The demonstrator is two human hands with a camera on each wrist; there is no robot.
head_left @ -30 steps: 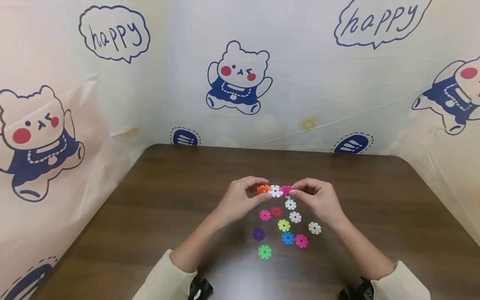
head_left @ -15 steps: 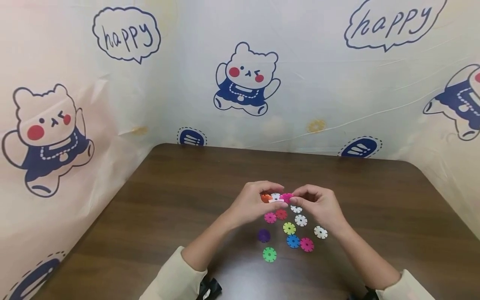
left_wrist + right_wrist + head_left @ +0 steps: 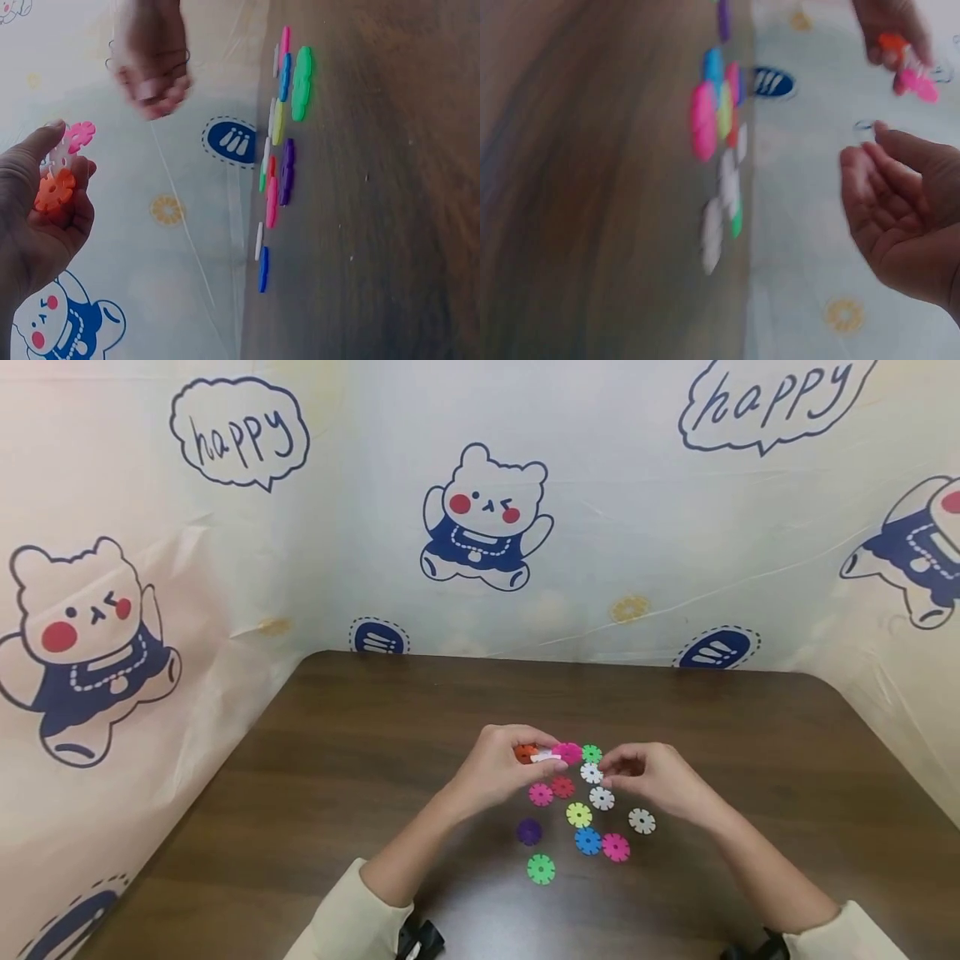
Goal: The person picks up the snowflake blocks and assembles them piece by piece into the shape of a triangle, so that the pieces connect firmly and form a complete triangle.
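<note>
The left hand [image 3: 498, 772] pinches a joined chain of orange, white and pink plastic snowflake discs [image 3: 547, 754] above the dark wooden counter [image 3: 360, 760], while the right hand [image 3: 652, 777], empty with loosely curled fingers, seems about to pick a white disc [image 3: 591, 772].

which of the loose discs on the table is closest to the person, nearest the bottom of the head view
The bright green disc. It lies alone below the rest, nearer the person than the blue disc, the pink disc and the purple disc.
</note>
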